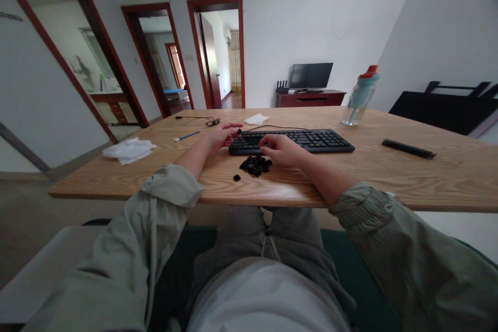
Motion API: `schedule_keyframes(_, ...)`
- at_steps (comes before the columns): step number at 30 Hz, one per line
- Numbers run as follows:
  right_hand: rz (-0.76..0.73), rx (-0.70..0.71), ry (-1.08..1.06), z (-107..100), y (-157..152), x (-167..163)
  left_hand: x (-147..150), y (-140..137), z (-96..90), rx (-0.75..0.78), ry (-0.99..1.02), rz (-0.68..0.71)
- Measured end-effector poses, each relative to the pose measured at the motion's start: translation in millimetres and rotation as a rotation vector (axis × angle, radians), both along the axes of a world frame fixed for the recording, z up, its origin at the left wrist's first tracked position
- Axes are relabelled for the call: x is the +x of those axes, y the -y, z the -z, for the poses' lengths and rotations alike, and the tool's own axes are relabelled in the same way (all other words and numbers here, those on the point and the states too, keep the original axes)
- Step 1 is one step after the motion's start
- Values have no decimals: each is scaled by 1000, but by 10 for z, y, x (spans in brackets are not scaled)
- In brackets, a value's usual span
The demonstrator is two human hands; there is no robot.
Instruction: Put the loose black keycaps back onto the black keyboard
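At the far left of the wooden tabletop (pixel 389 176) lies a crumpled white tissue (pixel 128 150), and a little further in a blue pen (pixel 187 136) rests at a slant, with a coiled black cable (pixel 212 122) behind it near the back edge. The left hand (pixel 222 135) comes next, its forearm bare below a rolled-up grey-green sleeve; it sits at the left end of the black keyboard (pixel 291 141), and its grip is pressed together on a small dark piece at the keyboard's corner, too small to tell just what it is. A second white tissue (pixel 256 119) lies behind the keyboard, beside the thin cable that runs from its back. In front of the keyboard, near the tabletop's front edge, a single loose black keycap (pixel 236 178) sits apart, and just to its right is a small heap of black keycaps (pixel 254 165). The right hand (pixel 280 149) rests over the keyboard's front edge, just beside that heap, fingers curled downward onto the keys; whether its grip pinches anything I cannot tell. Further right stands a clear water bottle (pixel 360 96) with a teal and red top, upright behind the keyboard's right end, and well apart at the right lies a long flat black bar (pixel 408 149).
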State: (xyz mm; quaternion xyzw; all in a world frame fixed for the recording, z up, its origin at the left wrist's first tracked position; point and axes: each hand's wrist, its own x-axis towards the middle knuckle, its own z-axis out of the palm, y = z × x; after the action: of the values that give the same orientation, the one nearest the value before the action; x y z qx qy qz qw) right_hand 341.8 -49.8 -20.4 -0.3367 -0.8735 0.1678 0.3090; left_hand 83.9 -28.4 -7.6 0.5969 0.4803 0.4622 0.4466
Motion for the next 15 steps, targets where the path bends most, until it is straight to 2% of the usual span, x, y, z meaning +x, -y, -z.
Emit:
schedule_keyframes(6, 50, -11, -67, -38, -32, 63, 172, -283, 16, 154, -361, -148)
schedule_keyframes(10, 31, -48, -80, -15, -41, 90, 202, -388, 70, 230, -405, -141)
schedule_keyframes(15, 37, -73, -111, -8, -32, 82, 135, -367, 98, 388, -531, -156)
